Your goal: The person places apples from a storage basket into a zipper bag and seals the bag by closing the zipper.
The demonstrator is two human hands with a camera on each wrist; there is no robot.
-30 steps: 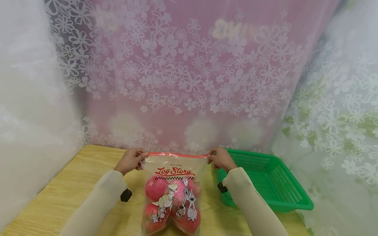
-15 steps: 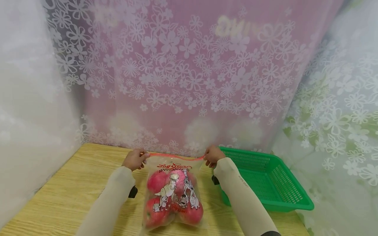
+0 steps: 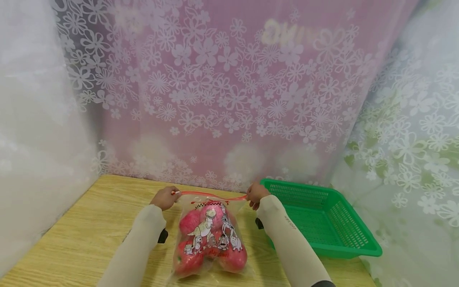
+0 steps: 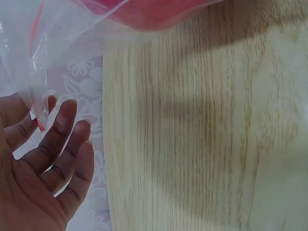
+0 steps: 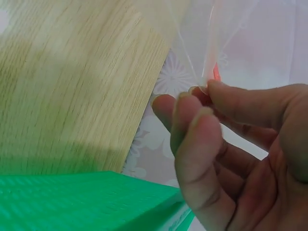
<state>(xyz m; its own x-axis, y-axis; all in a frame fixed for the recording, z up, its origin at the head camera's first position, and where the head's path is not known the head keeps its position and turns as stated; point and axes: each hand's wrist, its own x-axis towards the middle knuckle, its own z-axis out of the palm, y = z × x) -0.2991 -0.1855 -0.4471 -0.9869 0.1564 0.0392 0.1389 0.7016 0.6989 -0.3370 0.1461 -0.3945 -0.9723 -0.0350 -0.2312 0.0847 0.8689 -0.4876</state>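
Note:
A clear zip bag (image 3: 211,239) with a red top edge and Toy Story print holds several round red fruits (image 3: 190,261), which look like apples. Its two top corners are pinched, one by each hand. My left hand (image 3: 165,198) has the left corner between thumb and forefinger; in the left wrist view the other fingers (image 4: 72,168) are loosely bent. At the right corner, my right hand (image 3: 257,194) pinches the red edge with thumb and forefinger, seen close in the right wrist view. The red edge sags slightly between the hands.
A green plastic basket (image 3: 362,252) stands to the right of the bag, partly behind the right forearm. Wooden table (image 3: 89,235) lies under everything. Flower-patterned plastic sheets (image 3: 222,99) hang at the back and sides.
Both hands have come lower and a little closer together with the bag's corners. The bag's top has tipped back so its print looks foreshortened, and the red edge went from taut to sagging.

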